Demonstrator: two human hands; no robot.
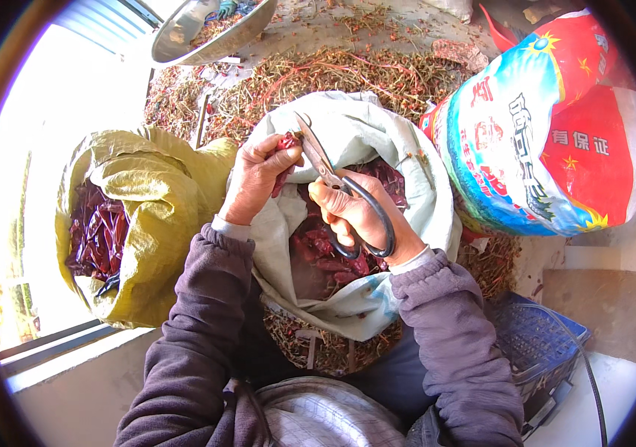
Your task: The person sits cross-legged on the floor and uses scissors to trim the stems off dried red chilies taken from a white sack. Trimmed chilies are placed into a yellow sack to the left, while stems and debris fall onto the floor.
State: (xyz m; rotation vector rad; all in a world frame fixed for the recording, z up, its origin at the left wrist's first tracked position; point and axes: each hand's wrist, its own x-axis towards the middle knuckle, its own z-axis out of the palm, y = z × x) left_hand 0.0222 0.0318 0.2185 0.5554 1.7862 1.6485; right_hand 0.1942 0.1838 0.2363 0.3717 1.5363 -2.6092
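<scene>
Between the thumb and fingers of my left hand (259,173) is a dried red chili pepper (286,144), its stem end pointing up. My right hand (371,215) grips black-handled scissors (318,148), whose blades point up and left beside the chili's stem end. The blades look slightly apart at the tips. Both hands are over a white woven sack (429,184) with its rim rolled down. Inside it lie many dried red chilies (332,262), partly covered by my right hand and the scissors.
To the left stands a yellow woven sack (156,207) holding dark dried chilies (97,234). A printed red-and-blue sack (519,134) stands at right. Cut stems (329,72) litter the floor. A metal basin (223,42) is at the top, a blue plastic basket (541,335) at lower right.
</scene>
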